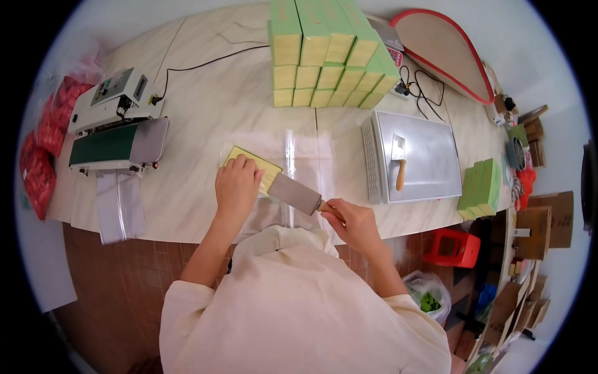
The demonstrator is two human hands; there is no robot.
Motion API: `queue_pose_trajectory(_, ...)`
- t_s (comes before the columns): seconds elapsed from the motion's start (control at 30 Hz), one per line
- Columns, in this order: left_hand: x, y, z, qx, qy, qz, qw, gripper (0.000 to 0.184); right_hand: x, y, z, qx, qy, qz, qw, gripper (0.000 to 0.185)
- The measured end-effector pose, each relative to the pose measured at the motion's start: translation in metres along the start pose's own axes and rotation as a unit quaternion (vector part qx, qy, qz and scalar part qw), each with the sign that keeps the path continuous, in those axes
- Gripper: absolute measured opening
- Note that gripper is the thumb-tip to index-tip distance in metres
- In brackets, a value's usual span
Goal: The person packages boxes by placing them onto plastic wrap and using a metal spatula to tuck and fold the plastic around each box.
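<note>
On the marbled table, my left hand lies over a flat yellow piece with a green edge, its fingers resting on top. My right hand is wrapped round the wooden handle of a broad metal blade. The blade slants up to the left, and its far end meets the right side of the yellow piece. Clear plastic sheets lie under and beside the piece. What is beneath my left palm is hidden.
Green and yellow boxes are stacked at the back. Right of my hands, a metal-topped box bears a small scraper. A sealing machine stands left. Green boxes sit far right, above a red stool.
</note>
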State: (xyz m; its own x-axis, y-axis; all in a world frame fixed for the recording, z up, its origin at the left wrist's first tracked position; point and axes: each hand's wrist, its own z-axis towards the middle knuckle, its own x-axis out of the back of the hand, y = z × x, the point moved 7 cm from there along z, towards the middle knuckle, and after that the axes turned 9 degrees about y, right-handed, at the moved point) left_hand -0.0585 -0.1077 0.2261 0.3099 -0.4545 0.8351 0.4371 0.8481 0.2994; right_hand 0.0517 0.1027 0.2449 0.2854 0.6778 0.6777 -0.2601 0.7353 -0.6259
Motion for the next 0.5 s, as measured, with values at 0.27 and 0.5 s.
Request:
queue_pose_trajectory(0.27, 0.024, 0.014, 0.003, -0.108, -0.047, -0.120, 0.986, 0.020, -0.019, -0.016, 0.013, 0.020, -0.052, -0.055, 0.997, 0.012)
queue_pose_trajectory(0.5, 0.034, -0.002, 0.004, -0.195, -0.133, -0.135, 0.962, 0.014, -0.038, -0.027, 0.027, 0.056, -0.044, -0.050, 0.996, 0.014)
